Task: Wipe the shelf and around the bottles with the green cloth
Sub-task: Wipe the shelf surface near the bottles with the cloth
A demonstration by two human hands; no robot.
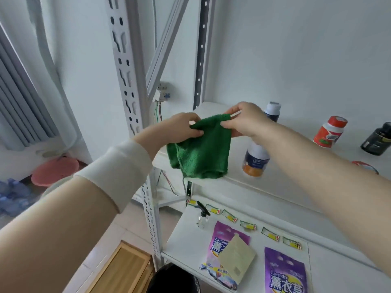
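You are holding the green cloth [201,148] up in front of the white shelf [281,182], with both hands pinching its top edge. Your left hand [183,127] is closing its fingers and thumb on the corner at 9 o'clock, and your right hand [243,121] is gripping the corner at 3 o'clock. The cloth is hanging down from that edge, and its bottom fold is reaching the front lip of the shelf; you cannot tell whether it is touching.

Just at 3 o'clock from the cloth, a white bottle with an orange base [255,159] is standing near the front, partly behind your right forearm. At 12 o'clock from it, a dark bottle with a white cap [273,112] is standing further back. Towards 3 o'clock, a red bottle [330,132] and a black bottle [377,139] are standing well apart from the cloth.

On the lower shelf [186,246] at 6 o'clock, a spray bottle [203,216] and 2 purple bags [285,271] are lying.
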